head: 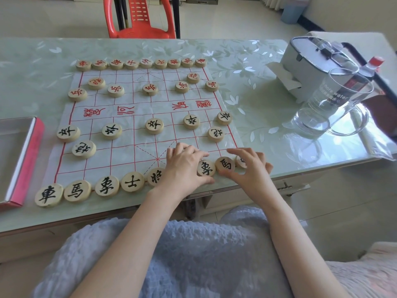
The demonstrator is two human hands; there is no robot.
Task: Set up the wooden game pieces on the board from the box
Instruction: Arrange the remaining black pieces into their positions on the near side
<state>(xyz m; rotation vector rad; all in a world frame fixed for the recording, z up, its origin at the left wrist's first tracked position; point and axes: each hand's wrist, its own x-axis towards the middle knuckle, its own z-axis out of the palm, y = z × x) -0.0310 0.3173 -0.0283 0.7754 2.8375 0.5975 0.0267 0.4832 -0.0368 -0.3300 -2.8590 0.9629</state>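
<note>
A white paper board with red grid lines lies on the table. Round wooden pieces with red characters line its far edge, and black-character pieces fill the near row. My left hand lies over the near row, its thumb and fingers pinching a black piece. My right hand pinches the neighbouring black piece between thumb and fingers. Another piece is half hidden under that hand. The red box sits at the left and looks empty.
A glass jug stands at the right of the table. Behind it are a grey lidded container and a bottle with a red cap. A red plastic chair stands beyond the far edge.
</note>
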